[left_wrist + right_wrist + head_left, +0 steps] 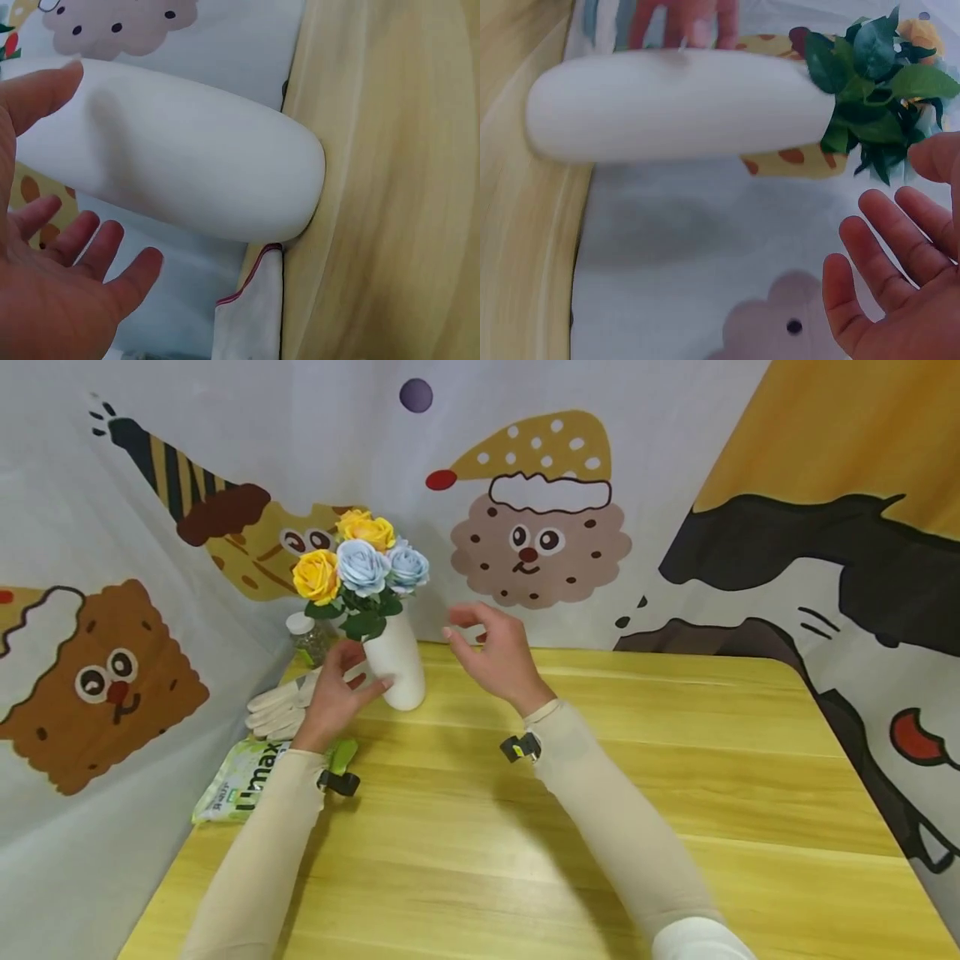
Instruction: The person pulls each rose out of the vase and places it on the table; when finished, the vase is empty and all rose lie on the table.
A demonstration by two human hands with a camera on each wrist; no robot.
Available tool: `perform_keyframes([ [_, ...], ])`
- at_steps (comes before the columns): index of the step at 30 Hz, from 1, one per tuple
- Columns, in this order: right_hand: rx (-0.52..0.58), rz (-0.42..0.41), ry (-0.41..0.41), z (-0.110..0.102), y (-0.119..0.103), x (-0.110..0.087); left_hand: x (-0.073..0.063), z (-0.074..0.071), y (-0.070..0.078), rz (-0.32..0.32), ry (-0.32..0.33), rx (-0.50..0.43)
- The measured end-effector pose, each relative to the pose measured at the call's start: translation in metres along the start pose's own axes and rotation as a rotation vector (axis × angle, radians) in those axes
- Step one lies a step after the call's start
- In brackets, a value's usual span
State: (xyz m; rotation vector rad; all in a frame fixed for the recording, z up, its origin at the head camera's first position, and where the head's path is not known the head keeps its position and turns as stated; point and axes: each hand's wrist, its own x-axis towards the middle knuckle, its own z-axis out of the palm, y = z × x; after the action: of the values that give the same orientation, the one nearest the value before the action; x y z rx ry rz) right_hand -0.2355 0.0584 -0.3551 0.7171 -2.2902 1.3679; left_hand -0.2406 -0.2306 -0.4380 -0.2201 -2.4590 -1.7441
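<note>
A white vase [396,664] stands upright on the table, holding yellow roses [317,577] and light blue roses [363,567] with green leaves [885,82]. My left hand [335,693] is at the vase's left side, thumb in front of it and fingers spread apart. In the left wrist view a gap shows between those fingers [135,277] and the vase; whether the thumb touches it I cannot tell. My right hand [495,652] hovers to the right of the vase, fingers loosely bent and holding nothing. The right wrist view shows its palm turned toward the flowers.
Behind the left hand lie white gloves [276,712] and a small lidded jar [306,639]. A green and white packet [238,785] sits under the left forearm at the table's left edge. A cartoon-printed cloth [645,410] hangs along the back of the wooden table [465,860].
</note>
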Motion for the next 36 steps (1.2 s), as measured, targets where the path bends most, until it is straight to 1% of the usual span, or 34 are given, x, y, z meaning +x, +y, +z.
perform_keyframes([
  [4, 0.022, 0.016, -0.002, 0.013, -0.006, 0.015, 0.006, 0.000, -0.003, -0.009, -0.015, -0.026],
  [10, 0.111, 0.061, 0.001, 0.031, -0.010, 0.038, 0.016, -0.006, -0.003, 0.005, 0.012, -0.061],
  [14, 0.135, 0.085, 0.002, 0.038, -0.008, 0.047, 0.019, -0.005, -0.001, -0.001, 0.014, -0.071],
  [19, 0.139, 0.109, -0.017, 0.042, -0.004, 0.051, 0.022, -0.001, -0.005, -0.013, 0.009, -0.089],
  [25, 0.149, 0.143, -0.038, 0.049, -0.003, 0.052, 0.025, 0.007, -0.011, -0.003, -0.026, -0.136],
  [30, 0.137, 0.171, -0.040, 0.053, -0.004, 0.054, 0.024, 0.012, -0.013, -0.012, -0.033, -0.121],
  [36, 0.124, 0.160, -0.023, 0.055, -0.003, 0.056, 0.025, 0.014, -0.014, -0.008, -0.034, -0.114],
])
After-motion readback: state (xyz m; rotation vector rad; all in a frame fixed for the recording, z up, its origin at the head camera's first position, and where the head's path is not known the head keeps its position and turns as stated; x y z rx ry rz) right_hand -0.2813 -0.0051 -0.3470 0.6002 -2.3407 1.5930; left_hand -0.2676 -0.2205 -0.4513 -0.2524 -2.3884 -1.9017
